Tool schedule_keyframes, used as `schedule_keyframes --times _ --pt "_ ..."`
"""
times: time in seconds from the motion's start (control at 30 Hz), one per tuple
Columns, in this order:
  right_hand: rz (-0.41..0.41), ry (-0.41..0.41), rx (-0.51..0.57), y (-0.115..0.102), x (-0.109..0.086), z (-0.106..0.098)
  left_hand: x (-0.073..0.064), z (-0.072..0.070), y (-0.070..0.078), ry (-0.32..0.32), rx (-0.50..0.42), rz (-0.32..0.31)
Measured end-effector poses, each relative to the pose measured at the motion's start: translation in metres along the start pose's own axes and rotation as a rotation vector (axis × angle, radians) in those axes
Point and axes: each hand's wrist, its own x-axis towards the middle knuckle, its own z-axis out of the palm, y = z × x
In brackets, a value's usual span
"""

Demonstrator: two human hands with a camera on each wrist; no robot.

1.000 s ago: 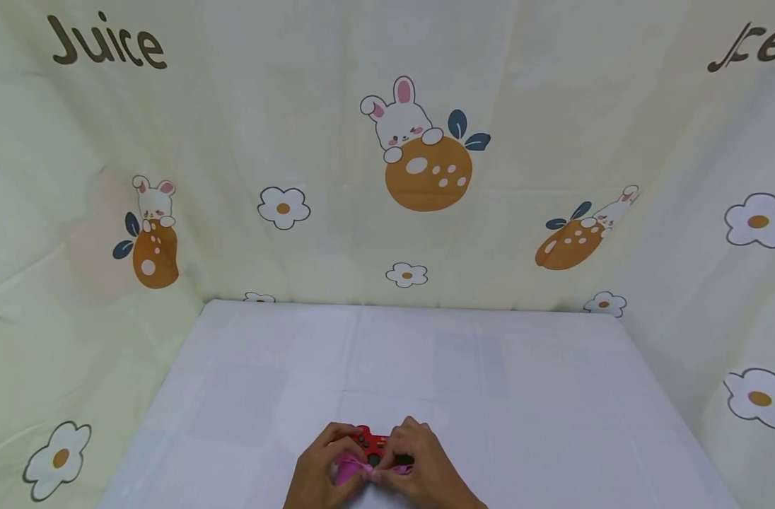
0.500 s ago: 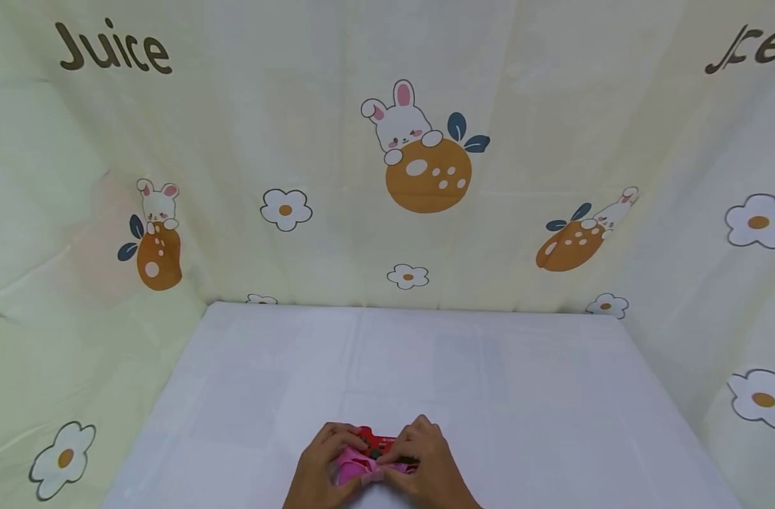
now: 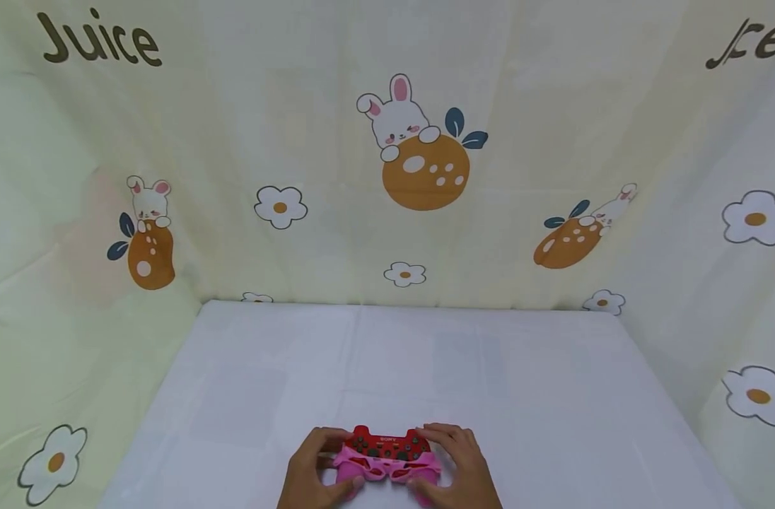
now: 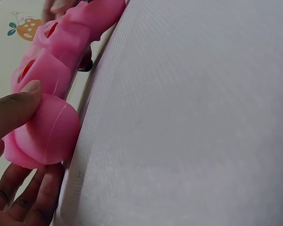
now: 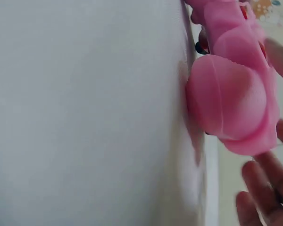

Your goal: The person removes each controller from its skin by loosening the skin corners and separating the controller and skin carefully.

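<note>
A red game controller [image 3: 387, 445] marked SONY lies low in the middle of the head view. A stretchy pink silicone cover [image 3: 362, 463] wraps its grips and lower face, while the upper face with sticks and buttons stays bare. My left hand [image 3: 306, 470] holds the left end, its thumb on the pink grip [image 4: 49, 132] and fingers behind. My right hand [image 3: 465, 466] holds the right end, thumb over the cover and fingers at the top corner. In the right wrist view some fingers [image 5: 269, 183] spread away from the pink grip [image 5: 228, 99].
A white-covered table [image 3: 387, 375] stretches out beyond the controller. Behind and beside it hangs a pale cloth [image 3: 324, 141] printed with rabbits, oranges and flowers.
My hands have moved apart from the middle of the cover to the controller's two ends. The right hand shifted right, and the pink cover and red face now show more fully.
</note>
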Motion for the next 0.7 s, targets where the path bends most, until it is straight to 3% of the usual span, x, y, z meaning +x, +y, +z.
schedule_keyframes --times 0.13,0.27,0.37,0.5,0.7 --pt "0.230 -0.168 0.099 -0.003 -0.006 -0.005 -0.001 0.000 0.000 0.020 -0.007 -0.004" --pt "0.349 -0.247 0.194 -0.005 -0.008 -0.006 0.000 0.001 -0.001 0.028 0.003 -0.009" --pt "0.407 -0.217 0.238 -0.006 -0.009 -0.004 0.001 0.000 -0.002 0.035 0.015 -0.016" --pt "0.493 -0.110 0.276 -0.008 -0.013 -0.001 0.001 -0.001 -0.003 0.046 0.005 -0.040" --pt "0.511 -0.023 0.280 -0.010 -0.016 0.001 0.001 -0.003 -0.003 0.056 -0.009 -0.065"
